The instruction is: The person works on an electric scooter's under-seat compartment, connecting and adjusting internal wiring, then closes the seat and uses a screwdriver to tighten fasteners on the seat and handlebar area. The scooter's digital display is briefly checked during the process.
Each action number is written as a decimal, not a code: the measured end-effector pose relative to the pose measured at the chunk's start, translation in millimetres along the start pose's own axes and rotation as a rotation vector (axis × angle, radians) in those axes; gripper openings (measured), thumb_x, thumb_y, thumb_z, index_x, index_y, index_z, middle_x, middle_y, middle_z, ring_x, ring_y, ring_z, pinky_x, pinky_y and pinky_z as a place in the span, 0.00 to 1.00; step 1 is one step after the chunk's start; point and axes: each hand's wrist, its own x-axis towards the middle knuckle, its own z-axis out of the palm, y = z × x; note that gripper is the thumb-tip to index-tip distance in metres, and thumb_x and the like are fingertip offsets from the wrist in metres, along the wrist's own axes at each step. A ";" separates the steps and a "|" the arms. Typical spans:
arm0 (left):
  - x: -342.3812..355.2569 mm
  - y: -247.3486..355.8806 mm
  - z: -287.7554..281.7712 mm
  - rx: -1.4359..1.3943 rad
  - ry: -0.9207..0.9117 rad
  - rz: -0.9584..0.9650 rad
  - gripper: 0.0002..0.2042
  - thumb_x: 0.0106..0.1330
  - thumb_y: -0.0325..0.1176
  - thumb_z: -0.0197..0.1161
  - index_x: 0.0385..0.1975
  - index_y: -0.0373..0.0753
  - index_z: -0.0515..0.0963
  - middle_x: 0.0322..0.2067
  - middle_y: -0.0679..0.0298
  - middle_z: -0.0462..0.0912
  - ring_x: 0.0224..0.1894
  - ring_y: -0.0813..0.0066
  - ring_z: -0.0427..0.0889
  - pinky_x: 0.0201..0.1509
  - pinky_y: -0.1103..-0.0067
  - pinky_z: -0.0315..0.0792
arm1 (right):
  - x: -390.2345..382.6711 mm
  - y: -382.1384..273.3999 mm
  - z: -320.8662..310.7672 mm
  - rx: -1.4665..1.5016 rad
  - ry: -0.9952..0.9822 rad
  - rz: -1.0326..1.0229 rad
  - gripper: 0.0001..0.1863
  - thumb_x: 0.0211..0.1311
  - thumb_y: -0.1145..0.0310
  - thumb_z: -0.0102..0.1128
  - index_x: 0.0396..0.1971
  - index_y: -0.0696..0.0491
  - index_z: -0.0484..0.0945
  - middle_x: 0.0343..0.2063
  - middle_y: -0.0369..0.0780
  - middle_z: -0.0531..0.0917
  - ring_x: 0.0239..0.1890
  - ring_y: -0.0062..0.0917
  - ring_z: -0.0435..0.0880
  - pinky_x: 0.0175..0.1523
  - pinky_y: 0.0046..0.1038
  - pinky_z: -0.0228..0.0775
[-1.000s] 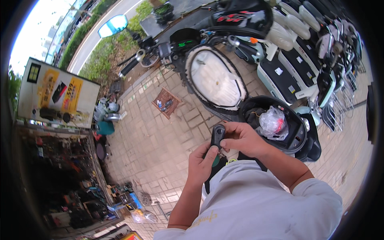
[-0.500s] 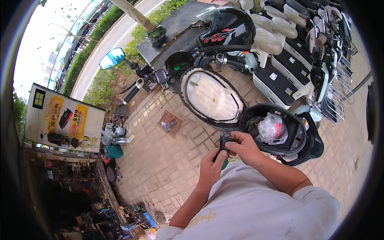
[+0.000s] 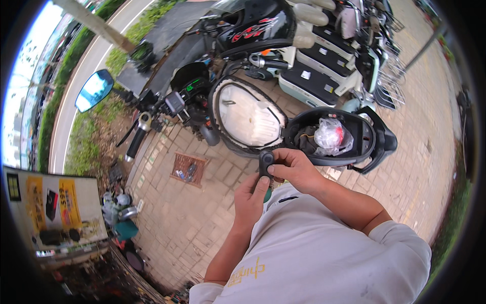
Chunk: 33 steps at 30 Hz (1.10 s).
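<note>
Between my two hands, in front of my shirt, is a small black key fob (image 3: 266, 161) with round buttons. My left hand (image 3: 250, 196) grips its lower end, the thumb lying along it. From the other side, my right hand (image 3: 296, 169) pinches it between thumb and fingers. A small green object (image 3: 267, 195) shows under my left hand, too covered to make out. Just beyond my hands stands a scooter with its seat (image 3: 248, 116) flipped up, pale underside showing. Its open storage bin (image 3: 372, 139) holds a crumpled clear plastic bag (image 3: 329, 137) and some dark items.
The scooter's handlebar grip (image 3: 135, 144) and mirror (image 3: 94, 90) reach out at left, its display (image 3: 193, 86) lit green. Behind it is a black motorcycle tank (image 3: 258, 28). Parked scooters crowd the far right. A brick-coloured tray (image 3: 188, 169) with small parts lies on the paving; a signboard (image 3: 53, 207) stands left.
The view has swung, so the scooter and surroundings shift left and slightly up in the picture. Both hands still hold the key fob, in nearly the same grip.
</note>
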 end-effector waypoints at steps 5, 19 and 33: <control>14.7 9.8 -15.5 0.023 -0.155 -0.013 0.16 0.72 0.36 0.60 0.48 0.28 0.79 0.36 0.66 0.83 0.35 0.84 0.77 0.40 0.85 0.73 | -5.5 4.5 13.3 0.020 0.133 -0.082 0.09 0.65 0.73 0.58 0.43 0.60 0.77 0.29 0.33 0.80 0.30 0.12 0.75 0.33 0.18 0.68; 22.4 20.6 -34.5 0.017 -0.276 0.020 0.14 0.72 0.35 0.59 0.45 0.28 0.80 0.33 0.69 0.82 0.33 0.88 0.72 0.37 0.88 0.66 | -3.8 12.4 44.7 0.028 0.327 -0.174 0.07 0.68 0.70 0.56 0.36 0.59 0.79 0.25 0.31 0.78 0.27 0.11 0.72 0.31 0.18 0.67; 19.2 26.6 -46.3 0.000 -0.258 0.022 0.12 0.71 0.34 0.60 0.43 0.29 0.80 0.31 0.69 0.82 0.32 0.87 0.74 0.37 0.87 0.69 | -0.2 13.8 55.8 0.060 0.305 -0.114 0.07 0.65 0.75 0.56 0.40 0.61 0.77 0.30 0.34 0.81 0.31 0.13 0.78 0.35 0.20 0.73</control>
